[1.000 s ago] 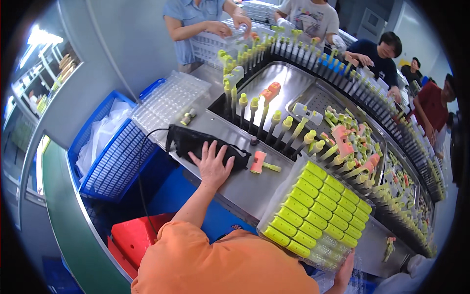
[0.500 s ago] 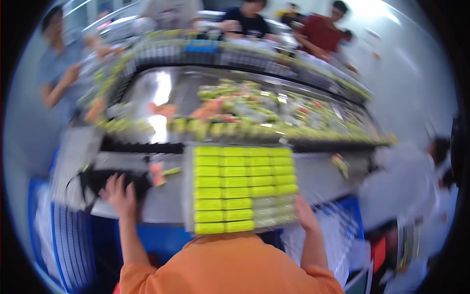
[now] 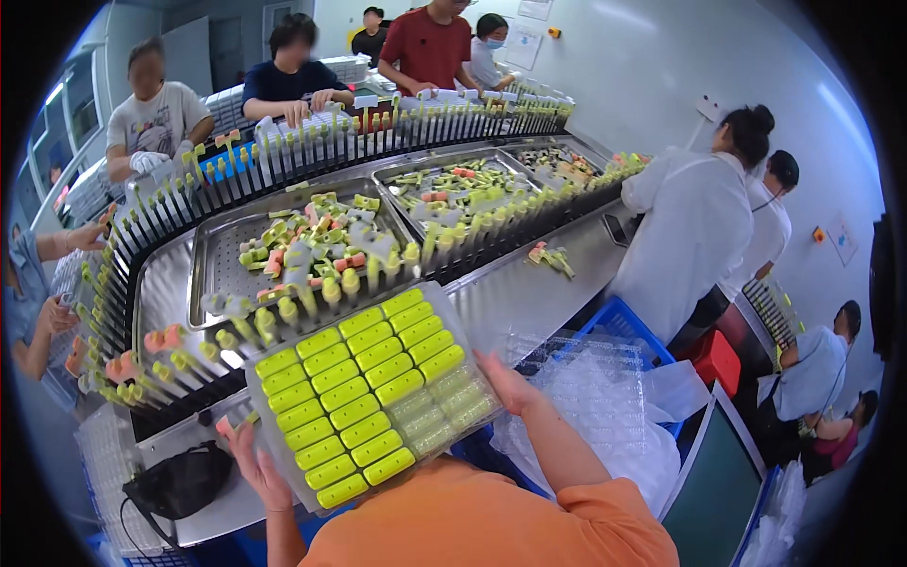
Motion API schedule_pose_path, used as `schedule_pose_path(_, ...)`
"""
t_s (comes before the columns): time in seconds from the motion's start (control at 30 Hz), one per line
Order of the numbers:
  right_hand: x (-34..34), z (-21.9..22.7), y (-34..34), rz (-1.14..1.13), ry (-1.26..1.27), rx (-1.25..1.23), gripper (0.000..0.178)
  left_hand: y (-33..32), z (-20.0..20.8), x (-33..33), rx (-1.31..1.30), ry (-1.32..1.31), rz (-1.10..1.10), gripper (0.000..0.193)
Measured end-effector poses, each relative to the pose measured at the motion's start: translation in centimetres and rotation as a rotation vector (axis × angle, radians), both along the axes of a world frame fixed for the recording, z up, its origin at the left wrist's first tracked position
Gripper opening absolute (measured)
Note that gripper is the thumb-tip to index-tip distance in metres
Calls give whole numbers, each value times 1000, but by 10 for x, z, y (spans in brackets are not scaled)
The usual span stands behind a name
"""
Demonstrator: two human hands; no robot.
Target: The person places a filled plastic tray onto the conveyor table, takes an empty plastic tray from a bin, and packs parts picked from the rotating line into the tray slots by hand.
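A clear plastic blister tray point(image 3: 383, 392) sits tilted in front of me, filled with rows of bright yellow-green oblong pieces. Several pockets at its lower right hold none. My right hand point(image 3: 510, 383) grips the tray's right edge, the fingers partly hidden beneath it. Near the left edge, my left hand point(image 3: 260, 465) is raised with its fingers apart. Whether it touches the tray I cannot tell. Just beyond the tray runs a line of upright black holders carrying yellow-green and pink parts point(image 3: 331, 288).
Metal trays point(image 3: 203, 274) of loose green and pink parts lie inside the oval line. A black bag point(image 3: 179, 480) is on the left of the steel bench. Blue crates point(image 3: 624, 326) with clear plastic trays stand at right. Co-workers surround the line; one in white point(image 3: 694, 213) stands nearby.
My view has swung to the right. The blister tray now appears tilted and lower left. My left hand has moved from over the black bag to beside the tray; my right hand stays at its edge.
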State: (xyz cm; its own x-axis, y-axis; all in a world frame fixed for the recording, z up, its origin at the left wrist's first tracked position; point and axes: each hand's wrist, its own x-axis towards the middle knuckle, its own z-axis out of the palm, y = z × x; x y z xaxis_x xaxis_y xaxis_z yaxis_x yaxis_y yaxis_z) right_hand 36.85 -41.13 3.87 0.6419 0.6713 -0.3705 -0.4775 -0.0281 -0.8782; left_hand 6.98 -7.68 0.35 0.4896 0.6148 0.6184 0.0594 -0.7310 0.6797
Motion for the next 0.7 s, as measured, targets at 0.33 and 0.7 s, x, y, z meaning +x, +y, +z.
schedule_pose_path(0.33, 12, -5, -12, -158, 35, -90, 62, 4, -50, 30, -686, -154, -169, 67)
schedule_pose_path(0.7, 232, -30, -142, -526, -951, -990, 50, 21, -71, 30, -551, -178, -165, 48)
